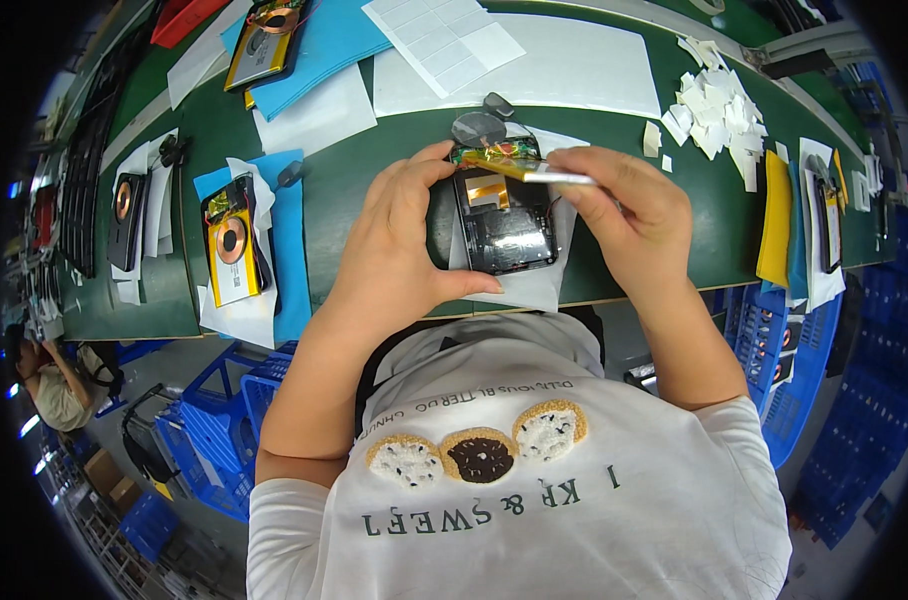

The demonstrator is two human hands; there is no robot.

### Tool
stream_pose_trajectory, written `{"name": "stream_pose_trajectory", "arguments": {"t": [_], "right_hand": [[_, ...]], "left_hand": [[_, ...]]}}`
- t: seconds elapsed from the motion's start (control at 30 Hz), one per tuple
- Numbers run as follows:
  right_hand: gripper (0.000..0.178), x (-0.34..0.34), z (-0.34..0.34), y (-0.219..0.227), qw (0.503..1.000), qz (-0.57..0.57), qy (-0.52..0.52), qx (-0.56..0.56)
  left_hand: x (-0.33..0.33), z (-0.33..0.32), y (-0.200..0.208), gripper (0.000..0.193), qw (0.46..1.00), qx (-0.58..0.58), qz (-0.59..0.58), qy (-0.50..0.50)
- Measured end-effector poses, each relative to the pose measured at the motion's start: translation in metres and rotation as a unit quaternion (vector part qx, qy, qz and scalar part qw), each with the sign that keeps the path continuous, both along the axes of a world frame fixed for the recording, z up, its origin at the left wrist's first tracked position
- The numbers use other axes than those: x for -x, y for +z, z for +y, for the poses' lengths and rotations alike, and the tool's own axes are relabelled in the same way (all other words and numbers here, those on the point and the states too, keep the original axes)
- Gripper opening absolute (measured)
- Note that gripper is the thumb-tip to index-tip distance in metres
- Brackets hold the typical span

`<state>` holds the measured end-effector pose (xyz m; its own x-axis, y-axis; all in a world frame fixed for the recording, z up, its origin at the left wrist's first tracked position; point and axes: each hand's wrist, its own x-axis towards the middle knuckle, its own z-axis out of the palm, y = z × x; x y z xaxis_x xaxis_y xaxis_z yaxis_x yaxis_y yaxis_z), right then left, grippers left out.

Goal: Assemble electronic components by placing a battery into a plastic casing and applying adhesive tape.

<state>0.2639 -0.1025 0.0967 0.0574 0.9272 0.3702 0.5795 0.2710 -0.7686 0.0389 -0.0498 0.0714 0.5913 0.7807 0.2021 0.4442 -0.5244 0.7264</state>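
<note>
A black plastic device casing (512, 232) lies on white paper (557, 290) right in front of me, its inside facing up. My left hand (399, 235) grips the casing by its left side, thumb at the near edge and fingers at the far end. A flat battery (519, 170) with yellow tape is pinched in my right hand (629, 205), tilted above the casing's far part. Below it, a green circuit board (474, 156) shows at the casing's far end. Just beyond sits a dark oval piece (477, 128).
To the left, an opened device with a copper coil (232, 240) rests on paper and a blue sheet (290, 240). White paper scraps (716, 110) are heaped at far right. A label sheet (444, 45) lies at the back. Blue crates (809, 370) stand below the table's right edge.
</note>
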Motion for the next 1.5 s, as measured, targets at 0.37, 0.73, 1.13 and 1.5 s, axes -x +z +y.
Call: {"name": "stream_pose_trajectory", "arguments": {"t": [0.37, 0.73, 1.13, 1.5], "right_hand": [[0.021, 0.0, 0.008, 0.0, 0.999, 0.034, -0.022, 0.003], [0.026, -0.005, 0.002, -0.004, 0.993, -0.078, 0.065, -0.066], [0.04, 0.0, -0.009, -0.019, 0.963, -0.196, 0.148, -0.115], [0.039, -0.003, -0.009, -0.023, 0.967, -0.202, 0.137, -0.069]], "left_hand": [[-0.003, 0.001, 0.004, 0.1, 1.0, 0.0, 0.01, 0.002], [-0.002, 0.003, 0.0, 0.1, 0.997, -0.073, 0.019, -0.019], [-0.002, 0.005, 0.003, 0.098, 0.996, -0.065, 0.053, -0.02], [-0.001, 0.003, -0.003, 0.097, 0.996, -0.062, 0.056, -0.017]]}}
